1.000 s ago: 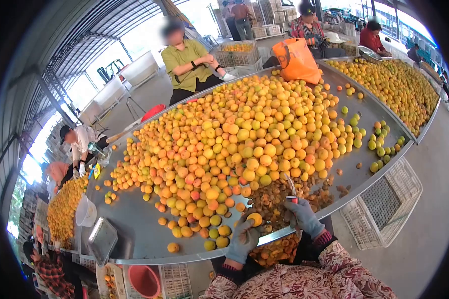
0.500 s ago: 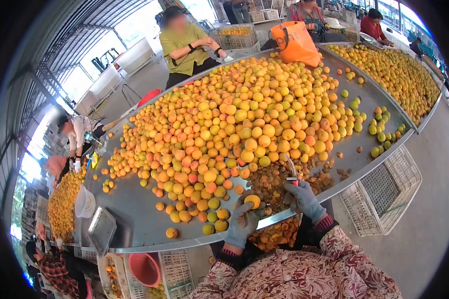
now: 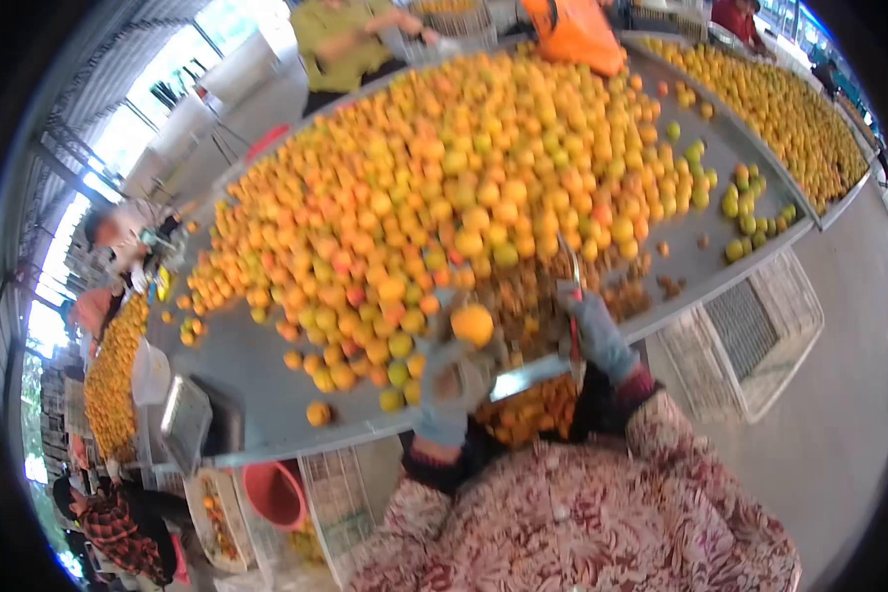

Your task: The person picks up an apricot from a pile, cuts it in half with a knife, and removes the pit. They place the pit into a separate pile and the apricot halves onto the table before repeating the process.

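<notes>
My left hand (image 3: 452,380), in a grey glove, is closed around an orange-yellow apricot (image 3: 472,324) at the near edge of the metal table. Motion blur softens its fingers. To its right my gloved right hand (image 3: 598,332) grips a small curved knife (image 3: 571,261), blade pointing up and away, its red handle partly hidden by the fingers. Between and beyond both hands lie brown fruit scraps (image 3: 523,286). A large heap of apricots (image 3: 395,197) spreads behind them. Below the table edge, close to my body, sits a pile of cut apricot pieces (image 3: 528,409).
An orange bag (image 3: 574,35) rests at the table's far edge. Greenish fruits (image 3: 745,212) lie at the right. A plastic crate (image 3: 750,335) stands on the floor at right; a red bucket (image 3: 274,495) and metal tray (image 3: 185,419) are at left. Several people work around the tables.
The view has tilted down, so the table sits higher in it. A whole apricot now shows in my left hand, where a smaller yellow piece showed before. My right hand still holds the knife.
</notes>
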Tool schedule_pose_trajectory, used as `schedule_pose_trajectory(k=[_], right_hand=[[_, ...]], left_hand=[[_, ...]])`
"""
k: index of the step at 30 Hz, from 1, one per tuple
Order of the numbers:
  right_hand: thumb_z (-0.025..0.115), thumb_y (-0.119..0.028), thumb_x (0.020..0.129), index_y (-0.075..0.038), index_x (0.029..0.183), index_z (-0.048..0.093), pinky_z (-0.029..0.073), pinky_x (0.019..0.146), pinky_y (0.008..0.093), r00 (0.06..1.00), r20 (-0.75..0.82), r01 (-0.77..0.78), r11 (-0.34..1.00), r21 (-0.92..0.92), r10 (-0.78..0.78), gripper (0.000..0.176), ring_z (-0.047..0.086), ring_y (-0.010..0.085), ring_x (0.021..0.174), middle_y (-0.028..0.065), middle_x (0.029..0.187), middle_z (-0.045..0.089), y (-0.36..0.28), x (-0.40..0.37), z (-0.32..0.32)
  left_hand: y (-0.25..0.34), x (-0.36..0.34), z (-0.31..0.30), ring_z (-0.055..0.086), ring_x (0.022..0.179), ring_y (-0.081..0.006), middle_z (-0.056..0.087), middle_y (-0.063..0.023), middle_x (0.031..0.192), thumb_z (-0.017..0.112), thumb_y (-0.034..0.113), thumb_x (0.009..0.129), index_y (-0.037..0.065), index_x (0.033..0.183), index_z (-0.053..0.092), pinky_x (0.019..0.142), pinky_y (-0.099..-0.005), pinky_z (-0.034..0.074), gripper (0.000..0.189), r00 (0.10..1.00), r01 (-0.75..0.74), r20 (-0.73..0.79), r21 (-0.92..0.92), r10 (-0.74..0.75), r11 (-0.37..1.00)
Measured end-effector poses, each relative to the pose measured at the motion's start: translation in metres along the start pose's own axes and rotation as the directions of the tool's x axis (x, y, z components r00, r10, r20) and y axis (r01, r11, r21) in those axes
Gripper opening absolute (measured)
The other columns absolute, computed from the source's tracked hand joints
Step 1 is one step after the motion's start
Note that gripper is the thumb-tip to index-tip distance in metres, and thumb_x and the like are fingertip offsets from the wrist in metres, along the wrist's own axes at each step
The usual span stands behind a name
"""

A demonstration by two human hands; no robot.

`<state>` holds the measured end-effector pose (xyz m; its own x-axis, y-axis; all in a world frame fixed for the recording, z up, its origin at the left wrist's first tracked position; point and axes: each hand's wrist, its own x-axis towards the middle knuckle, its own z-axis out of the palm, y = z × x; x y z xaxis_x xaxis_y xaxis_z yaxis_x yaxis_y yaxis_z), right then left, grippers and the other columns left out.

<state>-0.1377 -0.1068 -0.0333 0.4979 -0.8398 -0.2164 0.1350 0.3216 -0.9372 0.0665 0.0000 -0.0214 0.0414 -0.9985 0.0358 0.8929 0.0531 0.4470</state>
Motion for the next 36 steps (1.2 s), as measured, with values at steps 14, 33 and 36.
schedule_pose_trajectory(k=[14, 33, 36], right_hand=[[0.059, -0.018, 0.085, -0.004, 0.101, 0.053, 0.042, 0.034, 0.0238, 0.991, -0.026, -0.116, 0.954, 0.278, 0.128, 0.022, 0.053, 0.0143, 0.040, 0.0051, 0.059, 0.057, 0.006, 0.007, 0.002], [0.045, -0.025, 0.093, 0.004, 0.102, 0.056, 0.034, 0.035, 0.0218, 0.990, 0.036, 0.124, 0.964, 0.237, -0.136, 0.032, 0.041, 0.0081, 0.037, 0.0009, 0.054, 0.051, -0.065, -0.042, 0.052], [0.046, -0.024, 0.093, 0.003, 0.099, 0.057, 0.034, 0.035, 0.0220, 0.964, -0.019, 0.250, 0.877, 0.411, -0.266, 0.030, 0.040, 0.0079, 0.036, 0.0002, 0.052, 0.049, -0.081, -0.048, 0.058]], left_hand=[[0.004, -0.007, 0.024, 0.059, 0.092, -0.0271, 0.052, -0.0200, 0.117, 0.048, 0.023, 0.090, 0.004, 0.128, 0.040, 0.072, -0.0362, 0.047, 0.044, 0.994, 0.006, 0.107, -0.157, 0.011, 0.988], [-0.011, -0.007, 0.032, 0.054, 0.082, -0.0185, 0.057, -0.0123, 0.112, 0.044, 0.040, 0.091, 0.003, 0.121, 0.048, 0.072, -0.0348, 0.044, 0.048, 0.990, 0.083, -0.110, -0.063, -0.090, 0.995], [-0.016, -0.006, 0.031, 0.054, 0.083, -0.0193, 0.057, -0.0127, 0.111, 0.041, 0.041, 0.092, 0.004, 0.122, 0.047, 0.072, -0.0354, 0.044, 0.048, 0.991, 0.082, -0.098, -0.041, -0.086, 0.996]])
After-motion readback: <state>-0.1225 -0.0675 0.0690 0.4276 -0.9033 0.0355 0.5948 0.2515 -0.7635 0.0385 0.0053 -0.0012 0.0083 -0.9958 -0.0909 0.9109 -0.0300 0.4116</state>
